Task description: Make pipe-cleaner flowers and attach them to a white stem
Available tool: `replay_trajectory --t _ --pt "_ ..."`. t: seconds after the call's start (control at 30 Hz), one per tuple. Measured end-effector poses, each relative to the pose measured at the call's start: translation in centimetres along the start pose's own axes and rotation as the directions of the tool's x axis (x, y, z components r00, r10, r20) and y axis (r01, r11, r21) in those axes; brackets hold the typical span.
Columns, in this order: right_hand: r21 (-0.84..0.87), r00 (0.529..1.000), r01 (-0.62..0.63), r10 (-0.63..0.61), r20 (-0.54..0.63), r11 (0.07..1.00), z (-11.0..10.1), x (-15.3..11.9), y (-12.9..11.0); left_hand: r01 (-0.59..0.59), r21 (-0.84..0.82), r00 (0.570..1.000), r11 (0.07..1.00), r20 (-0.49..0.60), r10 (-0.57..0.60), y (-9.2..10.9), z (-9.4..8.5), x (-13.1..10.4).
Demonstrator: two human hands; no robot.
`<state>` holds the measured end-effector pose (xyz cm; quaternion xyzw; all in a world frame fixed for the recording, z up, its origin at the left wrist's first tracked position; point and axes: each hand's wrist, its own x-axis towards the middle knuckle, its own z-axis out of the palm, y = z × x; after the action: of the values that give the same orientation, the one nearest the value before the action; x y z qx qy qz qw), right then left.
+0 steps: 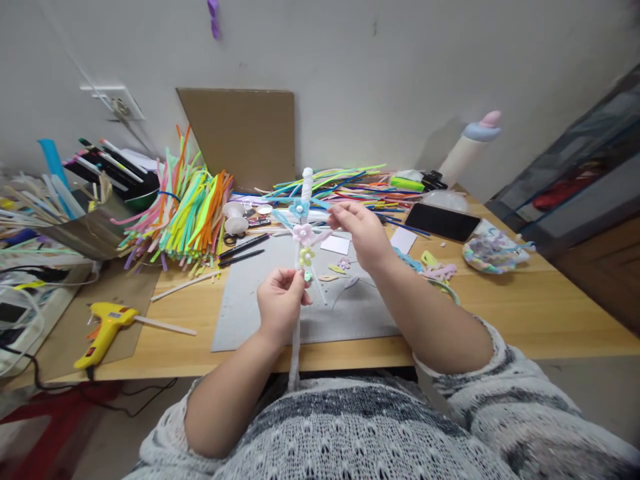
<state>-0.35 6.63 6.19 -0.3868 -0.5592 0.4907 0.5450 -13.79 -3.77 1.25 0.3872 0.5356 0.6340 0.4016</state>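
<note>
My left hand (283,300) is closed around a long white stick (295,353) that looks wrapped in fuzzy pipe cleaner and stands nearly upright. Up its length sit a blue flower (299,209), a pink flower (303,233), a yellow flower (306,256) and a green flower (308,275) partly behind my fingers. Blue pipe-cleaner loops (283,219) spread to both sides near the top. With thumb and fingertips together, my right hand (363,230) pinches the outer end of the right blue loop. Below, loose small flowers (344,264) lie on the grey mat (250,313).
At the left are a yellow glue gun (107,330), a pipe-cleaner bundle (185,220) and a container of sticks (93,230). Pens (243,257) lie on the mat's edge. A black phone (443,221) and a multicoloured bowl (495,250) are at the right. Cardboard (245,133) leans on the wall.
</note>
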Motion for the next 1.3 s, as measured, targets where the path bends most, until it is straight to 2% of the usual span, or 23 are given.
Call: replay_trajectory --t 0.07,0.13,0.23,0.33,0.5,0.6,0.7,0.8,0.9,0.97,1.07,1.23,1.3 --pt "0.048 0.978 -0.174 0.167 0.121 0.984 -0.5 1.6 -0.9 0.022 0.001 0.999 1.000 0.040 -0.022 -0.2 -0.1 -0.2" --pt "0.079 0.939 -0.282 0.258 0.227 0.956 -0.9 2.9 -1.8 0.046 0.012 0.996 0.999 0.073 -0.047 -0.3 -0.2 -0.4" --pt "0.034 0.888 -0.312 0.279 0.365 0.950 -1.3 4.1 -3.1 0.066 0.040 0.994 0.997 0.089 -0.069 -0.2 -0.4 -0.5" --pt "-0.073 0.876 -0.277 0.283 0.391 0.958 -1.3 4.5 -4.1 0.054 0.069 0.993 0.996 0.100 -0.061 -0.4 -0.5 -0.5" --pt "-0.166 0.856 -0.305 0.346 0.385 0.938 -1.1 4.8 -4.7 -0.025 0.155 0.990 0.988 0.141 0.003 -0.9 -1.0 -0.6" --pt "-0.160 0.856 -0.312 0.350 0.380 0.937 -1.3 4.9 -4.6 0.026 0.104 0.982 0.994 0.182 -0.045 -0.4 -1.1 -0.5" --pt "-0.107 0.834 -0.351 0.363 0.416 0.930 -1.7 5.0 -4.1 0.183 -0.074 0.949 0.980 0.274 -0.157 0.4 -1.0 -0.1" --pt "-0.036 0.820 -0.387 0.362 0.444 0.921 -1.9 4.9 -3.7 0.313 -0.219 0.896 0.924 0.392 -0.211 0.5 -1.0 0.3" --pt "0.013 0.811 -0.405 0.353 0.466 0.914 -2.1 4.7 -3.2 0.442 -0.305 0.823 0.844 0.511 -0.247 -0.2 -1.0 0.6" --pt "0.022 0.808 -0.405 0.347 0.477 0.914 -2.1 4.5 -3.0 0.496 -0.319 0.791 0.808 0.549 -0.269 -0.7 -1.0 0.6" --pt "0.016 0.820 -0.380 0.329 0.468 0.925 -2.4 4.6 -2.7 0.506 -0.293 0.794 0.811 0.524 -0.306 -0.6 -1.0 0.5" --pt "-0.070 0.849 -0.322 0.321 0.420 0.944 -2.7 5.3 -2.2 0.550 -0.126 0.782 0.826 0.426 -0.456 0.5 -0.8 0.9" --pt "-0.090 0.859 -0.308 0.317 0.401 0.947 -2.6 5.7 -2.0 0.535 -0.084 0.804 0.841 0.357 -0.476 0.8 -0.7 1.2"
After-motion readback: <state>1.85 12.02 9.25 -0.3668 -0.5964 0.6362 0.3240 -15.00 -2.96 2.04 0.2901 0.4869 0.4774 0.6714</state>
